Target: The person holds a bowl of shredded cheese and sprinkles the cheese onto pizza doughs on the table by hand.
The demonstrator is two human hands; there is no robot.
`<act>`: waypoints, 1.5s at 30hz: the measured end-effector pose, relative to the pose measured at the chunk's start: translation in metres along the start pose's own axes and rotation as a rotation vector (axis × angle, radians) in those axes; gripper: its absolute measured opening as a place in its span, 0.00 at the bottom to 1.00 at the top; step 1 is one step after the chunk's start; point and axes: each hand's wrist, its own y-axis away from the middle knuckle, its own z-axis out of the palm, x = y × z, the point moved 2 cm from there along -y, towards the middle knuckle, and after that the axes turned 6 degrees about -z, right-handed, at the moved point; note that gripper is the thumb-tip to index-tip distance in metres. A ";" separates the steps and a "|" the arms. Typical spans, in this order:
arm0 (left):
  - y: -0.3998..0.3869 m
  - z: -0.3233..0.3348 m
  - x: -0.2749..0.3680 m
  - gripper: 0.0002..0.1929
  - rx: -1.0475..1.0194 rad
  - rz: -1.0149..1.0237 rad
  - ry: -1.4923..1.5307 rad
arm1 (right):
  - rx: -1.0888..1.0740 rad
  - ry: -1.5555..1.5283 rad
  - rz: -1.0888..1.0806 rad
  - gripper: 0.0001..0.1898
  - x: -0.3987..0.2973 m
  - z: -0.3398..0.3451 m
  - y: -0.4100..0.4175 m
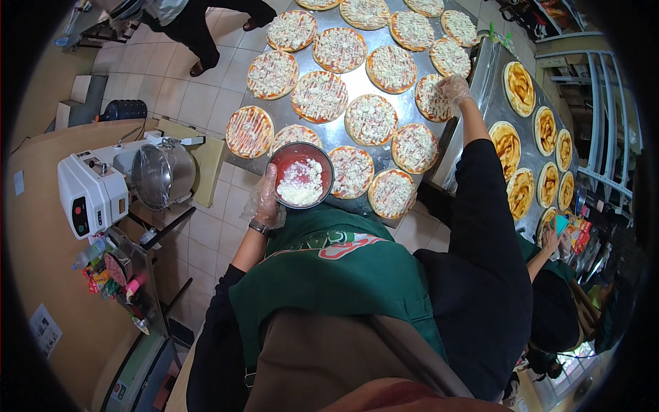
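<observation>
My left hand [265, 198], in a clear plastic glove, grips the side of a round bowl [330, 177] with a dark rim and red inside. White crumbled cheese [304, 185] lies in the bowl. At the table's right edge, my gloved right hand [455, 89] is over a small pizza [430, 99] topped with white crumbs and partly covers it. Whether its fingers hold anything is hidden. Several similar pizzas [370, 119] are spread over the metal table [363, 85]. One pizza [250, 132] at the left shows mostly sauce stripes. Another pizza [296, 136] is partly behind the bowl.
To the right, a second metal table [476, 110] bears several sauced pizza bases [519, 88]. A co-worker's hands [553, 239] are at its near end. A stand mixer [92, 190] stands left. Another person's legs [198, 38] are beyond the table, upper left.
</observation>
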 end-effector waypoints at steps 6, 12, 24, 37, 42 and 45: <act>0.004 0.003 0.003 0.25 0.033 0.036 -0.021 | 0.073 0.168 0.002 0.10 0.017 -0.017 -0.016; 0.001 -0.003 0.000 0.26 0.020 0.018 0.025 | -0.211 0.716 -0.011 0.13 0.042 -0.019 -0.007; -0.020 -0.013 -0.004 0.29 0.000 -0.045 -0.059 | -0.194 0.602 -0.014 0.12 0.072 0.008 0.033; 0.010 -0.006 0.075 0.27 -0.065 -0.059 -0.428 | -0.404 -0.862 -0.551 0.08 -0.350 0.040 0.177; -0.018 -0.075 0.068 0.26 -0.265 -0.048 -0.403 | -0.133 -0.163 -0.966 0.16 -0.464 0.128 0.195; -0.019 -0.112 0.079 0.27 -0.198 0.039 -0.423 | -0.098 0.009 -0.906 0.14 -0.490 0.162 0.189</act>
